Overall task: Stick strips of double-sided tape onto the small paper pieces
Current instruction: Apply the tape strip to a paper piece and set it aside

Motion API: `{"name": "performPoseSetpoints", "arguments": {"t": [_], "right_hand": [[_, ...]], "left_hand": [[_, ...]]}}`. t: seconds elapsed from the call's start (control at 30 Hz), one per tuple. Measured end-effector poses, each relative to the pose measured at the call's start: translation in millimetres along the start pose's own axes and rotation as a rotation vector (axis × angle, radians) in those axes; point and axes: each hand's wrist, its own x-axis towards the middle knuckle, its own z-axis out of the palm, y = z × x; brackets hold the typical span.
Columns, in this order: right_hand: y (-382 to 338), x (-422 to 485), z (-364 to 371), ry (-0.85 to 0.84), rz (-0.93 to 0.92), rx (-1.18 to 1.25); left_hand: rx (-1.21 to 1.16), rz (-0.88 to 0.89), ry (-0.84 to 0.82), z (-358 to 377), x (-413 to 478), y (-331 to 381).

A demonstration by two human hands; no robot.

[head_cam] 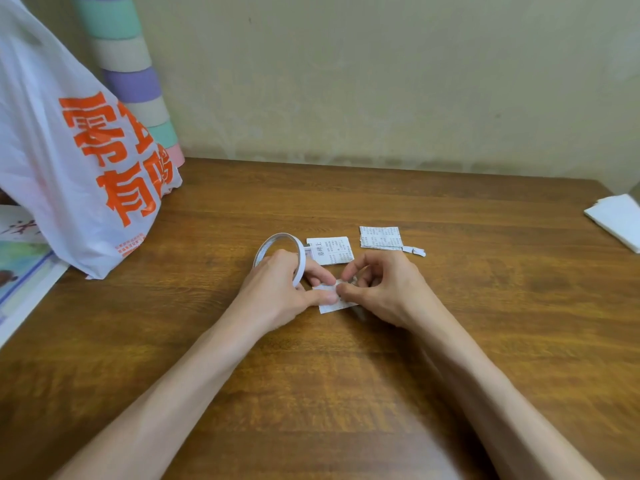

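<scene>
Wooden tabletop (485, 289) carries everything; plastic bag (79, 168) sits far left, out of the way. Left hand (280, 289): grip curled round the tape roll (277, 236), held upright right at the work, prob. so tape feeds straight down; thumb pins the paper piece (334, 307) flat. Right hand (388, 289): grip nearly closed, thumb & forefinger pinching that piece's top edge, prob. seating a strip. Tape itself is hidden under the fingers. Spare pieces (332, 252) wait just beyond, w/ a small scrap (415, 251) beside.
</scene>
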Motion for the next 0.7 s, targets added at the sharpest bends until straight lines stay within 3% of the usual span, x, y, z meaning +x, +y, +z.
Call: {"name": "performPoseSetpoints", "arguments": {"t": [0.13, 0.37, 0.7], "right_hand": [[1.1, 0.6, -2.5, -0.025, -0.009, 0.04], [3.4, 0.0, -21.4, -0.118, 0.034, 0.37], [5.4, -0.3, 2.6, 0.051, -0.061, -0.039]], "left_hand": [[0.08, -0.002, 0.006, -0.9, -0.7, 0.4], [0.153, 0.003, -0.031, -6.4, -1.7, -0.1], [0.12, 0.002, -0.058, -7.8, -2.0, 0.4]]}}
